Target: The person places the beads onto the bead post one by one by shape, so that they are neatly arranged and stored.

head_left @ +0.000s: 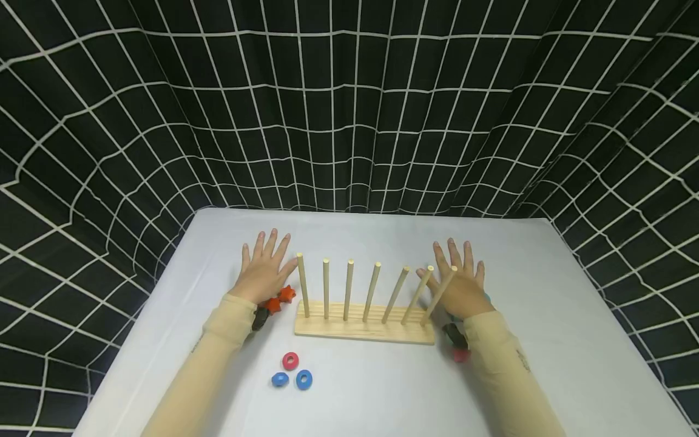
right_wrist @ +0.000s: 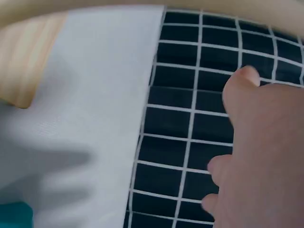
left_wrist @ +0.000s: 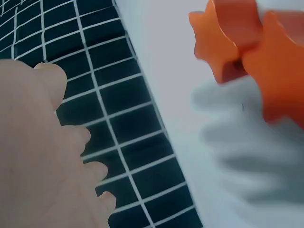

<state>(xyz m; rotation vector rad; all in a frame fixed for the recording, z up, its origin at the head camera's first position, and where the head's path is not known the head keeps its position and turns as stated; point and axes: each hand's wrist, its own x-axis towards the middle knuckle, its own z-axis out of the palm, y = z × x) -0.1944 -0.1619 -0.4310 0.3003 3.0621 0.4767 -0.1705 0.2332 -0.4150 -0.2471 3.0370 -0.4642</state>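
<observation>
Tabletop (head_left: 382, 388) is spreading white beneath everything, and a wooden pegboard (head_left: 366, 331) is standing on it between the two hands. Its wood is looking stiff and fairly light; the flat base is offering the surest hold, across its long edges, while its seven slender pegs (head_left: 349, 291) are probably risking strain if pulled sideways. The left hand (head_left: 261, 276) is reaching beside the pegboard's left end and the right hand (head_left: 463, 290) beside its right end, both spreading their fingers straight and gripping nothing. Near the left wrist, two orange star pieces (head_left: 287, 295) are resting close together, looking hard and smooth, their thick notched sides likely giving fingertips good purchase. A teal piece (right_wrist: 14, 216) is showing only partly in the right wrist view. Nearer the wearer, left of centre, a red ring (head_left: 290, 366) and a blue ring (head_left: 304, 386) are lying, inviting a pinch across the outer rim; beside them, a blue bead (head_left: 280, 379) is seeming rounder, probably prone to rolling.
</observation>
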